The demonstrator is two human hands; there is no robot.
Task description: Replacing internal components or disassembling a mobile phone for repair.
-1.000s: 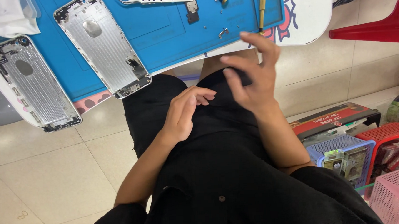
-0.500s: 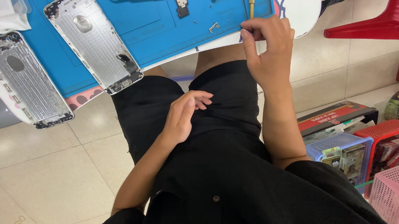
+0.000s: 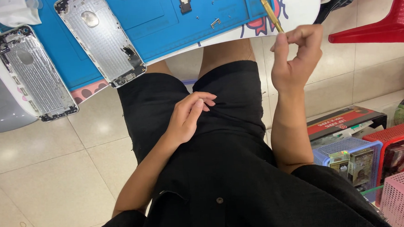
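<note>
Currently a thin brass-handled screwdriver (image 3: 268, 11), likely light, stiff and slippery, is pinched at its handle end by the right hand (image 3: 296, 58) at the mat's (image 3: 160, 28) edge; the left hand (image 3: 188, 116), fingers loosely curled and holding nothing, is rested on the lap.

Flat red-and-black box (image 3: 345, 120) and small green-white cartons (image 3: 352, 163) in floor baskets, lower right

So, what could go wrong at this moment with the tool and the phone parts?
The right hand holds the yellow screwdriver only by the fingertips, so it might slip and fall. The two phone shells overhang the table edge above the lap and could be knocked to the floor. The left hand rests on the thigh, steadying nothing.
</note>
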